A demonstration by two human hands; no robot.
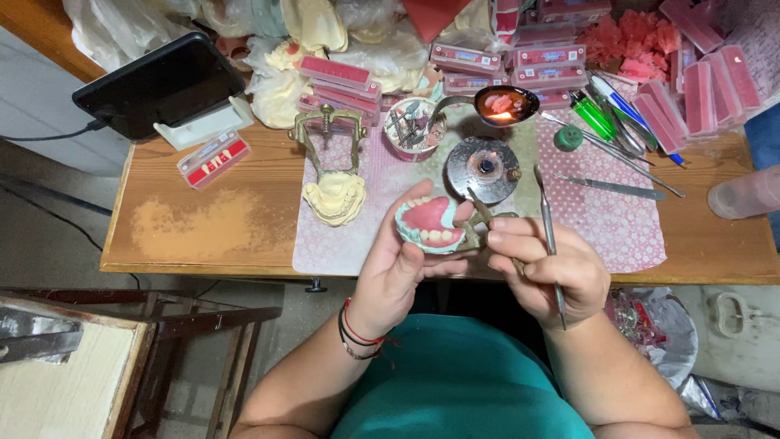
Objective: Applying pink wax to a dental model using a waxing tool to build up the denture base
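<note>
Grips: left hand (396,268) pinching one denture model (429,224); right hand (549,269) closed on one metal instrument (550,236).
Two more instruments (617,188) lie on the surface (211,219); the held tool's lower tip is hard to make out.

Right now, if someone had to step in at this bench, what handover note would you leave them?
Left hand: holds the wax denture, pink gums and a row of teeth, over the table's near edge.
Right hand: grips a slim metal instrument, upright between the fingers, beside the denture; whether its tip touches the wax cannot be told.
On the patterned mat: small burner, a spoon of melted pink wax, a cup of tools, and an articulator with a plaster cast.
Done: teeth are set in the wax.
Left: cannot be judged from this view.
</note>
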